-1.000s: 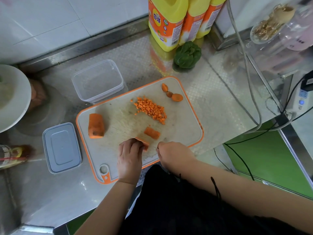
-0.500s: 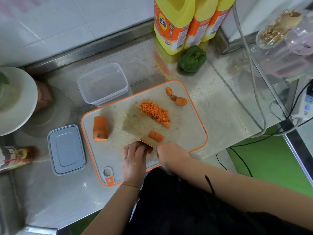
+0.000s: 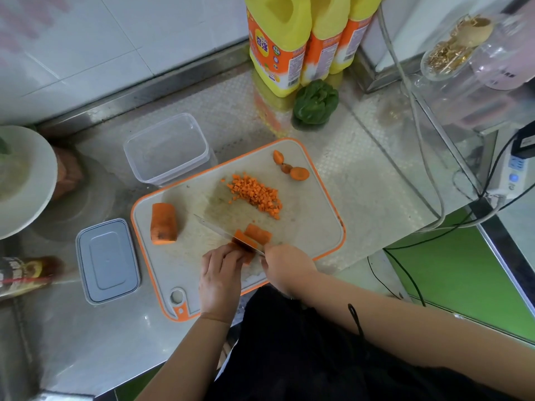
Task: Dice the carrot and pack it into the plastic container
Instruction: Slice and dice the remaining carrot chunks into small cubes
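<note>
On the near edge of the cutting board (image 3: 304, 227), 2 hands slice a carrot piece (image 3: 254, 235).
The left hand (image 3: 221, 273) curls its fingers on it; the right hand (image 3: 285, 267) grips the knife (image 3: 223, 231). Diced carrot (image 3: 256, 195) lies beyond; the empty plastic container (image 3: 168, 150) stands far left.

1. Cutting board (image 3: 307, 215) lies on worktop (image 3: 362, 175).
2. Container (image 3: 168, 149) behind board's left corner; lid (image 3: 108, 260) left of board.
3. On board: carrot chunk (image 3: 163, 224) left, diced pile (image 3: 256, 195) centre, end scraps (image 3: 292, 169) at far right.
4. Bottles (image 3: 301, 39) behind board, pepper (image 3: 315, 102) before them.
</note>
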A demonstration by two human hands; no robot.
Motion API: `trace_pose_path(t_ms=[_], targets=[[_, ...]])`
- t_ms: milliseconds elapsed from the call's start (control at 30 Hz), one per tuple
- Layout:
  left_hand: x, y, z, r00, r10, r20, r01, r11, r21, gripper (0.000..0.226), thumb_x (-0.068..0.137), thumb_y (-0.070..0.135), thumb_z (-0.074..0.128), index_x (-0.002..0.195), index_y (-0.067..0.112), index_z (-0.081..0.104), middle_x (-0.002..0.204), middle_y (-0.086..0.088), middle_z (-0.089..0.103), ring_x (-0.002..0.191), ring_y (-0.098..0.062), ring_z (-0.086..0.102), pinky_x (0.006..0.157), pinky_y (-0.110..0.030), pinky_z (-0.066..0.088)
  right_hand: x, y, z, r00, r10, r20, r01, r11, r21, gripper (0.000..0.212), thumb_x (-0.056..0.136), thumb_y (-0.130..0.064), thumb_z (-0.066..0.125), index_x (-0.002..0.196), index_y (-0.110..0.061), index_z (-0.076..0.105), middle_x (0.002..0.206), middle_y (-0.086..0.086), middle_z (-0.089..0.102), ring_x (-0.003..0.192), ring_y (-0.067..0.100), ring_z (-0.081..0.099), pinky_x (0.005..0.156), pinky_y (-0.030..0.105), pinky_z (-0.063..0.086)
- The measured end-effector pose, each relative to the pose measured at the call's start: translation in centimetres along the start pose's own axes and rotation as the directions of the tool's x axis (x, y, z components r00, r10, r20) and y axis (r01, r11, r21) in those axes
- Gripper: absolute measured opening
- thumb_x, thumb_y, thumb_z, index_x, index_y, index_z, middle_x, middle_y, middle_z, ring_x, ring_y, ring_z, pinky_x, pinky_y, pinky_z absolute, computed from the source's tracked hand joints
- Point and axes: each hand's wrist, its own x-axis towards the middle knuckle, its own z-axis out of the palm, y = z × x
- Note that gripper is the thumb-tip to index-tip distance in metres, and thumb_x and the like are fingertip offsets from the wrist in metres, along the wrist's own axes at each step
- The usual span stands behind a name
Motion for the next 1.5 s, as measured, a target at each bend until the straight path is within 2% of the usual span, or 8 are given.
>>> trace_pose_path(t_ms=[200,533,667,833,967,1100,1300,1500], targets=[[0.1,-0.1,-0.3,0.998,0.048,-0.038,-0.047,0.998,0.028,0.012,0.091,0.010,0.059,0.087,0.009,0.070,0.095,-0.007,0.067,0.094,-0.026,0.051,0.083,-0.035,0.047,-0.7,0.0,0.2,0.997,-0.053,-0.059,0.050,0.997,-0.051,0.023,0.100,-0.022,0.038,0.105,-0.007,0.054,0.096,0.014,0.062,0.088,0.033,0.060,0.064,0.034,0.041],[0.2,-0.2,-0.2,0.999,0.030,-0.022,-0.030,1.000,0.009,0.014,0.091,0.010,0.059,0.087,0.010,0.073,0.097,-0.005,0.067,0.094,-0.026,0.052,0.084,-0.030,0.047,-0.4,0.7,0.9,0.999,0.030,-0.030,-0.031,0.998,-0.050,0.020,0.098,-0.017,0.040,0.103,-0.009,0.058,0.090,0.010,0.063,0.081,0.029,0.061,0.062,0.033,0.042],[0.3,-0.1,-0.1,0.998,0.055,-0.032,-0.055,0.998,0.004,0.012,0.090,0.010,0.060,0.087,0.012,0.071,0.095,-0.005,0.067,0.092,-0.027,0.052,0.084,-0.029,0.045,-0.1,-0.4,0.7,0.999,0.027,-0.032,-0.028,0.999,-0.033,0.019,0.096,-0.008,0.041,0.103,-0.006,0.058,0.095,0.013,0.064,0.084,0.030,0.059,0.063,0.033,0.039],[0.3,-0.1,-0.1,0.997,0.061,-0.055,-0.062,0.998,-0.031,0.011,0.087,0.009,0.060,0.093,0.018,0.062,0.097,-0.003,0.064,0.094,-0.026,0.050,0.084,-0.025,0.042,0.4,-1.7,0.4,0.999,0.010,-0.044,-0.011,1.000,-0.011,0.020,0.096,-0.006,0.039,0.110,-0.003,0.053,0.106,0.017,0.062,0.097,0.036,0.060,0.067,0.037,0.039],[0.1,-0.2,-0.1,0.999,0.033,-0.031,-0.033,0.999,0.010,0.012,0.088,0.010,0.060,0.086,0.009,0.071,0.094,-0.006,0.066,0.094,-0.026,0.049,0.082,-0.031,0.045,-0.5,-0.6,0.7,1.000,0.000,-0.027,-0.003,0.996,-0.093,0.020,0.095,-0.003,0.041,0.109,-0.003,0.055,0.105,0.014,0.063,0.094,0.032,0.061,0.068,0.034,0.041],[0.1,-0.2,-0.1,0.999,0.048,-0.011,-0.048,0.999,0.010,0.011,0.089,0.009,0.061,0.086,0.009,0.072,0.095,-0.006,0.067,0.095,-0.026,0.050,0.083,-0.031,0.047,-0.9,0.8,1.1,0.997,0.060,-0.046,-0.064,0.994,-0.085,0.018,0.095,-0.010,0.043,0.105,-0.008,0.057,0.101,0.012,0.065,0.092,0.031,0.062,0.066,0.033,0.042],[0.4,-0.5,-0.3,0.999,0.054,0.000,-0.054,0.997,0.054,0.011,0.080,0.001,0.071,0.083,0.011,0.072,0.092,-0.004,0.067,0.090,-0.028,0.055,0.086,-0.023,0.042,-0.6,0.9,0.2,0.991,0.095,-0.099,-0.095,0.995,0.001,0.018,0.096,-0.015,0.041,0.101,-0.009,0.057,0.095,0.012,0.063,0.087,0.031,0.060,0.067,0.034,0.045],[0.6,-0.4,-0.8,0.998,0.067,0.015,-0.067,0.997,0.048,0.017,0.075,-0.005,0.071,0.083,0.010,0.073,0.089,-0.005,0.067,0.091,-0.023,0.052,0.086,-0.023,0.040,-2.1,-0.3,0.1,0.995,0.018,-0.102,-0.023,0.999,-0.041,0.025,0.097,-0.019,0.040,0.116,-0.012,0.054,0.102,0.013,0.064,0.093,0.035,0.062,0.071,0.038,0.050]])
